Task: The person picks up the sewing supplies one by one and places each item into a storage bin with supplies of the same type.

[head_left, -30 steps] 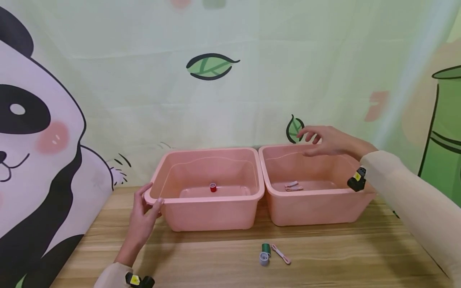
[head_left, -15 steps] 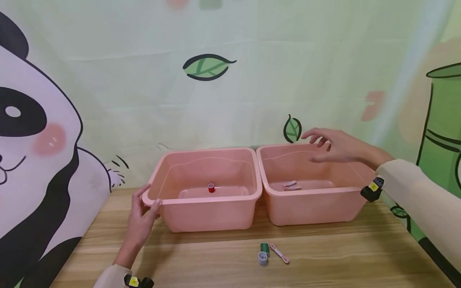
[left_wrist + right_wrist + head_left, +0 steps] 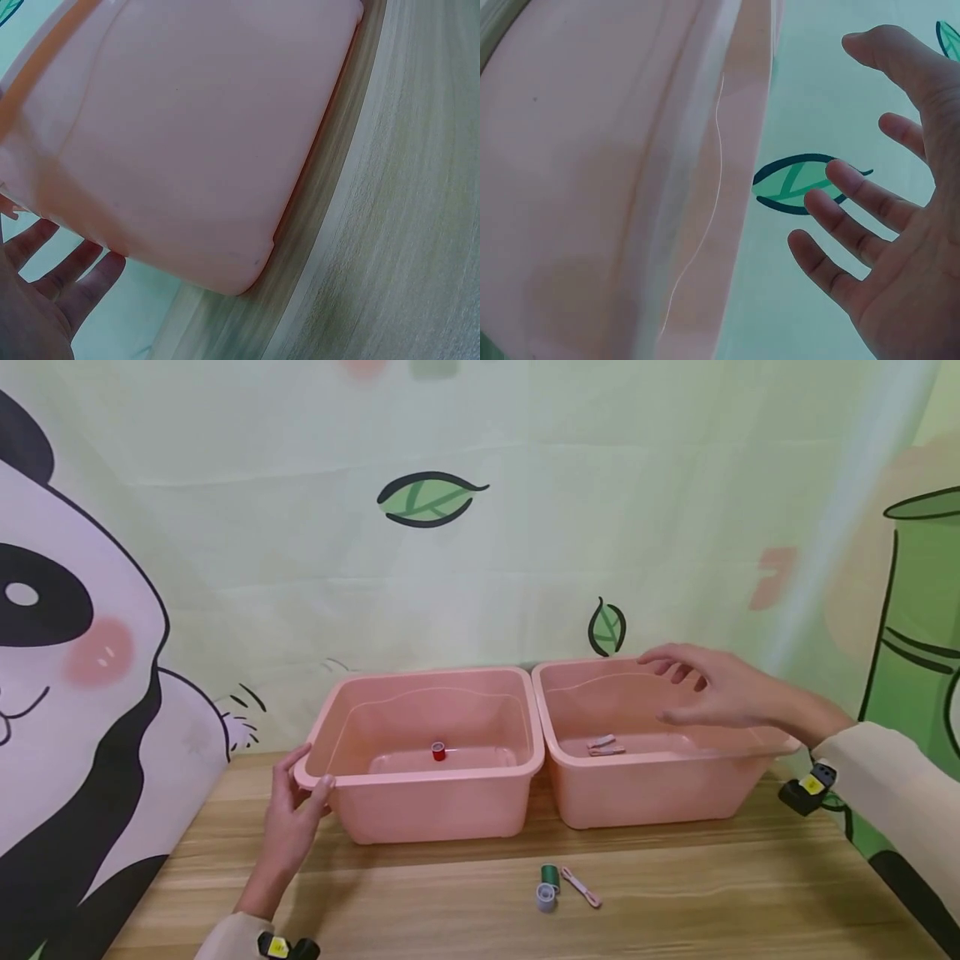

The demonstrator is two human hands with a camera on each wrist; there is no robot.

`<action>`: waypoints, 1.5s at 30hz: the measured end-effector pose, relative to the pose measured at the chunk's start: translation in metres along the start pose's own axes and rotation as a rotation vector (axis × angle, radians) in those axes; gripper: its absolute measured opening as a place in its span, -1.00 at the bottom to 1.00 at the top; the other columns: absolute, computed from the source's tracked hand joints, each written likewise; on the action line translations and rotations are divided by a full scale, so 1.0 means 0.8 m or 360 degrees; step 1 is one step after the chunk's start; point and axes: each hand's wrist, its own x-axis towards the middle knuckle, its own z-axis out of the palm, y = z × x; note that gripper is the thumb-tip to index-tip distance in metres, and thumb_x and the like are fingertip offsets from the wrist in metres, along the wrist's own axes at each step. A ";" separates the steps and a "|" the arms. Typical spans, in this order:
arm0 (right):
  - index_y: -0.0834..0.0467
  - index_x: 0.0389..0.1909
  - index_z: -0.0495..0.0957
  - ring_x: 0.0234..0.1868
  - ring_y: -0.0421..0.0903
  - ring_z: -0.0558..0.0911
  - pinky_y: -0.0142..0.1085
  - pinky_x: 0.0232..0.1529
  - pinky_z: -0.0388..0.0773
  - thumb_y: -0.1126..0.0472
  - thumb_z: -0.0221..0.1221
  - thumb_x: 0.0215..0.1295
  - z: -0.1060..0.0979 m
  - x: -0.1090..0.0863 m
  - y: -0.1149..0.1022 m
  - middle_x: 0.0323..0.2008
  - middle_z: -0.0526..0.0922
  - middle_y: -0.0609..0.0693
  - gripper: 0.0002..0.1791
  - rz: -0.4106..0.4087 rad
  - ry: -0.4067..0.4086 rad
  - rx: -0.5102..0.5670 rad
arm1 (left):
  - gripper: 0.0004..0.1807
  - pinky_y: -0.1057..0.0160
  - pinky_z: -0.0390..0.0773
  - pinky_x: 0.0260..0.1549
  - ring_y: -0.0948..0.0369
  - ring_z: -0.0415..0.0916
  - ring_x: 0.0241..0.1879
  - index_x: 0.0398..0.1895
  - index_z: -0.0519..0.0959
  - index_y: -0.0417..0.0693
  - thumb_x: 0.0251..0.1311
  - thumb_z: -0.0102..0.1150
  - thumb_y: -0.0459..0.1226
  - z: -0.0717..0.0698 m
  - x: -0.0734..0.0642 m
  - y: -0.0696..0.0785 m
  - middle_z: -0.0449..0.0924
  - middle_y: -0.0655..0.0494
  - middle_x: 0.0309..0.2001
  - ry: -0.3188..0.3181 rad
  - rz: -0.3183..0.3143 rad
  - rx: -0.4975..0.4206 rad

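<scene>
My left hand [image 3: 292, 818] grips the front-left corner of the left pink bin [image 3: 435, 810], thumb at the front rim. In the left wrist view its fingers [image 3: 94, 289] touch the bin's outer side. Inside this bin stands a small red spool [image 3: 438, 752]. My right hand [image 3: 712, 687] hovers over the right pink bin [image 3: 645, 793], fingers spread and slightly bent, holding nothing. Two slim pale-pink pieces [image 3: 604, 746] lie in that bin. On the table in front are a green spool [image 3: 551, 877], a pale grey spool [image 3: 545, 898] and a slim pink piece with looped ends [image 3: 581, 887].
Both bins stand side by side on a wood-grain table [image 3: 420, 902], their near rims almost in line. Right behind them hangs a pale green cloth backdrop [image 3: 300, 527] with a printed panda and leaves.
My right hand has moved right and lower over the right bin. The left hand keeps its grip on the left bin, and the small items lie as before.
</scene>
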 end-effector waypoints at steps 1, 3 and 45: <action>-0.18 0.41 0.40 0.07 -0.12 0.55 -0.03 0.02 0.54 0.10 0.47 0.20 0.001 -0.003 -0.002 0.12 0.59 -0.15 -0.25 -0.0011 0.0008 -0.0003 | -0.27 0.30 0.67 -0.08 0.09 0.42 0.17 0.61 0.01 0.24 0.51 0.10 -0.04 0.000 0.000 0.000 0.24 -0.12 0.52 -0.0001 -0.0001 -0.0001; -0.15 0.41 0.41 0.06 -0.13 0.54 -0.04 0.00 0.54 0.09 0.48 0.18 0.003 -0.008 -0.006 0.14 0.58 -0.16 -0.23 -0.0028 0.0028 -0.0011 | -0.28 0.28 0.67 -0.07 0.08 0.42 0.17 0.60 0.01 0.24 0.51 0.10 -0.05 0.001 0.000 0.000 0.24 -0.12 0.51 -0.0002 -0.0001 0.0000; -0.05 0.29 0.52 -0.29 -0.28 0.56 -0.37 -0.42 0.58 -0.04 0.59 0.03 0.130 -0.076 -0.057 -0.11 0.58 -0.30 -0.23 -0.0409 0.0002 0.0215 | -0.27 0.38 0.65 -0.12 0.23 0.44 0.10 0.61 0.01 0.22 0.51 0.11 -0.08 0.000 0.000 -0.001 0.25 -0.14 0.50 -0.0008 0.0021 -0.0060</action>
